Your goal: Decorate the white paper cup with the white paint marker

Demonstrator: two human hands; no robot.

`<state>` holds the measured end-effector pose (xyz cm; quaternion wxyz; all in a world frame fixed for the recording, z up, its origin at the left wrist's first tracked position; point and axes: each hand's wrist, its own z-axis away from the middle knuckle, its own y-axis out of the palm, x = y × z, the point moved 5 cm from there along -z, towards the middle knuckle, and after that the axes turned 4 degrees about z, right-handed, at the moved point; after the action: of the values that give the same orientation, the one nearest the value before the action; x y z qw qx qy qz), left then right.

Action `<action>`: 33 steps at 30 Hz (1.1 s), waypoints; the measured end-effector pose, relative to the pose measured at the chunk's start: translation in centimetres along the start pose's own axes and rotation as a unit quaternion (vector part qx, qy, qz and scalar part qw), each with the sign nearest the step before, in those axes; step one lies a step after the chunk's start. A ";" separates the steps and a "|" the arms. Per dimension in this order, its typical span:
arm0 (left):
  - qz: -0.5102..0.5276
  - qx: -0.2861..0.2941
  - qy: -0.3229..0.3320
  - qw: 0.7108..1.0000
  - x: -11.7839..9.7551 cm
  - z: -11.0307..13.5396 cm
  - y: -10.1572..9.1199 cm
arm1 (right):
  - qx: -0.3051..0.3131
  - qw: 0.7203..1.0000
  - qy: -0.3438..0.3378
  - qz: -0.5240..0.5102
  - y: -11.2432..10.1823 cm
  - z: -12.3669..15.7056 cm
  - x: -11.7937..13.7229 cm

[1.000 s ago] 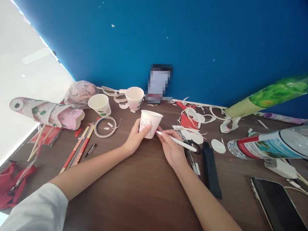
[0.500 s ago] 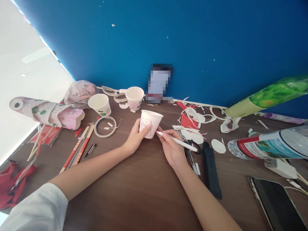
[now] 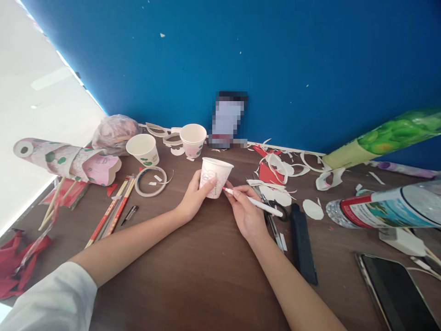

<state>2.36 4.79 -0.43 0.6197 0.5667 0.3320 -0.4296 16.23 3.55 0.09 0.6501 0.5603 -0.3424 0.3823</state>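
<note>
A white paper cup (image 3: 215, 172) with a pale pink print is tilted a little in my left hand (image 3: 194, 196). The thumb lies across the cup's front and the other fingers are hidden behind it. My right hand (image 3: 247, 214) is closed around a white marker (image 3: 265, 206), whose pink tip is at the right side of the cup; whether it touches the wall I cannot tell. Behind stand another paper cup (image 3: 142, 151) and a third paper cup (image 3: 193, 140), both upright. Scissors (image 3: 278, 209) lie partly hidden behind my right hand.
Tape roll (image 3: 139, 189), packaged chopsticks (image 3: 112, 211) and a fish-like shape made of cups (image 3: 69, 161) lie left. Paper scraps (image 3: 275, 172), a dark pouch (image 3: 303, 246), a bottle (image 3: 386, 207) and a phone (image 3: 396, 289) are right. A blurred phone (image 3: 227, 119) leans on the blue wall.
The cup seems turned very slightly in my left hand, its print shifted a little. Otherwise both hands and the marker stay in place.
</note>
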 end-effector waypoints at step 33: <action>0.037 0.010 -0.019 0.999 0.1 -0.1 0.2 | 0.023 0.999 -0.004 0.032 0.4 0.3 0.2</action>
<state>2.63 4.88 -0.46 0.6357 0.5766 0.2948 -0.4201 16.02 3.35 0.50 0.6230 0.5651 -0.3542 0.4088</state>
